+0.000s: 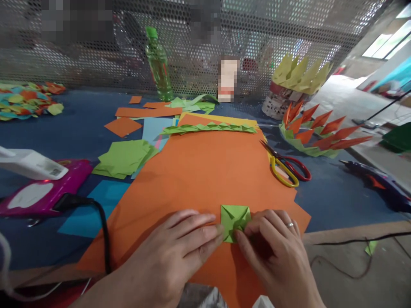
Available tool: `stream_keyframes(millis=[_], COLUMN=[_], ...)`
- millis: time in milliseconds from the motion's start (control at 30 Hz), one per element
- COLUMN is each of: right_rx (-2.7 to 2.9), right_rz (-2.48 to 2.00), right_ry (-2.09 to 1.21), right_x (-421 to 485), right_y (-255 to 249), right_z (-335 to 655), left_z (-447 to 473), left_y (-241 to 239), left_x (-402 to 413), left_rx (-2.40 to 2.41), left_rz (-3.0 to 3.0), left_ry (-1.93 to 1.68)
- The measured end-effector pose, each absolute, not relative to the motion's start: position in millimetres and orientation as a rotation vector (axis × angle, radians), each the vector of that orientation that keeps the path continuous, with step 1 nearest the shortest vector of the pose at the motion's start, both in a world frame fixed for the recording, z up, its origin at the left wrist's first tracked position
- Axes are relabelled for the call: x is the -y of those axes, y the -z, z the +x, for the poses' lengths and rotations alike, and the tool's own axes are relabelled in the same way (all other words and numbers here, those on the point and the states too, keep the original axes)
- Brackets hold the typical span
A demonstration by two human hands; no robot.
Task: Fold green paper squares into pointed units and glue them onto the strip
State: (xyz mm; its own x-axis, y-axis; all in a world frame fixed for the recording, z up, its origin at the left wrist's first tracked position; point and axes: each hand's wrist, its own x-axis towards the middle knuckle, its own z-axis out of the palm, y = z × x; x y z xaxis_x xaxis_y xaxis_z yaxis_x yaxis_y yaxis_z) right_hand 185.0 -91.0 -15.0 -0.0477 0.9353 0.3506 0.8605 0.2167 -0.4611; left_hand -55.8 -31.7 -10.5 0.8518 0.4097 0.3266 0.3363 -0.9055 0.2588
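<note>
Paper (231, 218), green and folded into a small square, lies before you on the large orange sheet (212, 171), between your 2 hands. Your left hand (181, 244) rests palm down, its fingers stretched out side by side, tips at the square's left edge. Your right hand (278, 250) pinches the square's right side between thumb and forefinger. Beyond, a folded green strip (212, 128) crosses the sheet's far end; scissors (278, 159) lie at its right edge, green squares (123, 158) piled to the left.
</note>
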Motion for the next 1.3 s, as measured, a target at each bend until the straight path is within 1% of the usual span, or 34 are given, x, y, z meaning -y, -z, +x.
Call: stream_keyframes(millis=[100,267,667,800,867,967,1100,1200,1300], right_rx=[1.929,1.931,1.903,2.008,2.058,2.053,2.049,2.063,2.063], right_rz=[-1.663,-1.659,-1.653,-1.608,-1.581,-1.592,-1.605,-1.597,-1.619], right_ry=[-0.181,-0.183,-0.175,-0.226,-0.259,-0.331,-0.405,-0.381,-0.265], right_x=[91,90,92,94,95,95,95,94,91], right_y=[14,13,16,16,15,13,9,7,9], right_z=[185,185,188,200,206,211,213,210,203], left_z=[-55,-47,-41,-41,-40,-40,-41,-40,-38], left_y=[8,5,17,20,24,28,29,27,21], left_x=[30,31,43,44,44,44,42,41,42], left_rx=[-0.543,-0.559,-0.649,-0.593,-0.644,-0.690,-0.614,-0.606,-0.686], left_rz=[2.875,2.902,3.011,3.052,3.032,2.978,3.024,3.029,2.980], left_ry=[-0.560,-0.682,-0.635,-0.637,-0.670,-0.735,-0.724,-0.771,-0.755])
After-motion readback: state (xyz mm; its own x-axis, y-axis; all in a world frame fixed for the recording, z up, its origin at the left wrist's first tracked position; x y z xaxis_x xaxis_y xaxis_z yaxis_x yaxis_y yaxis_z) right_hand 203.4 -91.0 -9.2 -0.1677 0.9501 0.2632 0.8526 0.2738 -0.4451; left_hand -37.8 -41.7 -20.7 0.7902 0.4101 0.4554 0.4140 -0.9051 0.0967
